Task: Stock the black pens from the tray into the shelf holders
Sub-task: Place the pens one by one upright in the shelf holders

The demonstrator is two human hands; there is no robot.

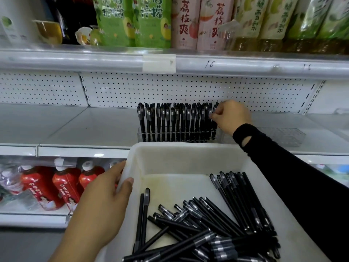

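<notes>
A white tray (170,159) fills the lower middle, with several loose black pens (207,224) piled in its near right part. My left hand (105,201) grips the tray's left rim, thumb over the edge. On the middle shelf a clear holder (140,134) carries a full row of upright black pens (175,121). My right hand (230,116), in a black sleeve, reaches over the tray and pinches the rightmost upright pen (214,120) at the row's end. To the right stands a second clear holder (283,136), holding no pens that I can see.
The white pegboard back (170,89) runs behind the pens. Green and pink drink cartons (151,21) line the upper shelf. Red bottles (62,184) stand on the lower shelf at left. The bare shelf surface (85,127) extends left of the holder.
</notes>
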